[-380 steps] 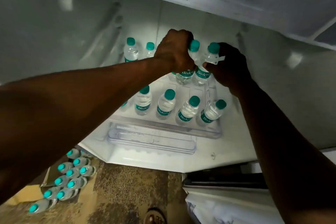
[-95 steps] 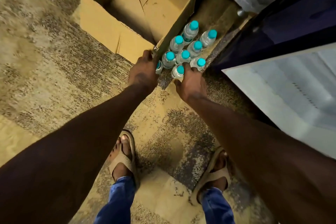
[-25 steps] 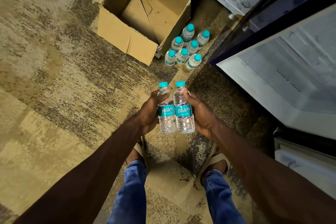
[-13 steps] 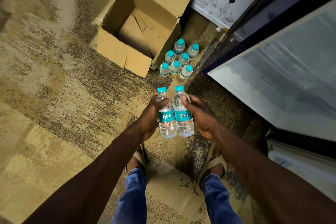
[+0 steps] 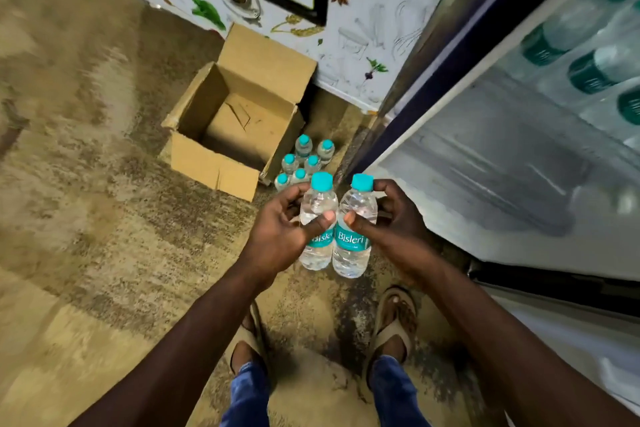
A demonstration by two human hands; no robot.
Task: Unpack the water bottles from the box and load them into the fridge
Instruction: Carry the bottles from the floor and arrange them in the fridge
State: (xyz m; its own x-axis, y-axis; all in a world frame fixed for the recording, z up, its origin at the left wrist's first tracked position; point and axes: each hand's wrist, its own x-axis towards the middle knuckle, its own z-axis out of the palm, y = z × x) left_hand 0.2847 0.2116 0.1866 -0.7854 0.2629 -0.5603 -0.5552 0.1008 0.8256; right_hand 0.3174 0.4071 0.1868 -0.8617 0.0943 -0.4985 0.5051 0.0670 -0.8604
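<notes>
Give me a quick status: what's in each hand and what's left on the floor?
Left hand grips one water bottle, right hand grips another. Six bottles stand beside the empty box. Fridge door open, nothing blocking.

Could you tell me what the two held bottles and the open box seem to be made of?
Held bottles: clear, glossy plastic by the look, see-through walls with highlights; teal caps, probably matte plastic. Box: brown corrugated cardboard, matte, with creased flaps and raw edges.
</notes>
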